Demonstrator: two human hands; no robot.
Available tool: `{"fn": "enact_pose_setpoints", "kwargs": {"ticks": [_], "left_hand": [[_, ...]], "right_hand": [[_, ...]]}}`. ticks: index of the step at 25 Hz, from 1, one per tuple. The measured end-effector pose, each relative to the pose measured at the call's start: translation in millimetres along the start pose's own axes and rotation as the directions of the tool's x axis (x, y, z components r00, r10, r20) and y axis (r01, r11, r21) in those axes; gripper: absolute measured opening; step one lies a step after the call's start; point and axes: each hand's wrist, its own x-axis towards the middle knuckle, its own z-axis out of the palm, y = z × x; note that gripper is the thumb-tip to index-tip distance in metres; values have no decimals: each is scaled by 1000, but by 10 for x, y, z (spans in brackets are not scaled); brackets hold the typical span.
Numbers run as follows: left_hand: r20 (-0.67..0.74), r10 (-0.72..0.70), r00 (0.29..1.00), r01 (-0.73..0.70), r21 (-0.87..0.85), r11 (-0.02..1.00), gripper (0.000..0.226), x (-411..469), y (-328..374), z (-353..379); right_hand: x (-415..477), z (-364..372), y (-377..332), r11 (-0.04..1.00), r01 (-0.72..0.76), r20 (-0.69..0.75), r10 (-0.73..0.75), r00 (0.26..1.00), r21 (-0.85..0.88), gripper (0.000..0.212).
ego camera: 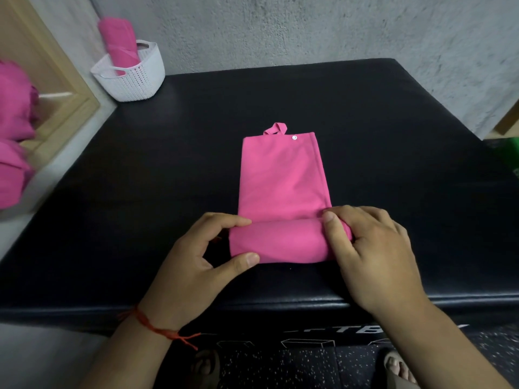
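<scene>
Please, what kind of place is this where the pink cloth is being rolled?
Probably a gym corner or storeroom used for packing, not certain: a black padded box serves as table, the floor is dark speckled rubber, and a white perforated plastic basket holds a rolled pink cloth.

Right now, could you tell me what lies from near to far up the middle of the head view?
Black padded table's near edge → rolled end of the pink towel → flat part of the towel → white snap button → hanging loop → grey wall.
</scene>
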Motion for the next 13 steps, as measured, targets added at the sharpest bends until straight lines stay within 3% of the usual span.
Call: {"fn": "enact_pose_setpoints", "kwargs": {"ticks": [6, 13], "left_hand": [[-7, -66, 998, 66, 14, 998, 38, 46, -10, 37], [25, -56, 998, 49, 217, 975, 42, 90, -101, 80]], "right_hand": [[-6, 15, 10, 994, 55, -28, -53, 998, 96, 41], [2, -37, -22, 999, 37, 18, -37, 999, -1, 53]]}}
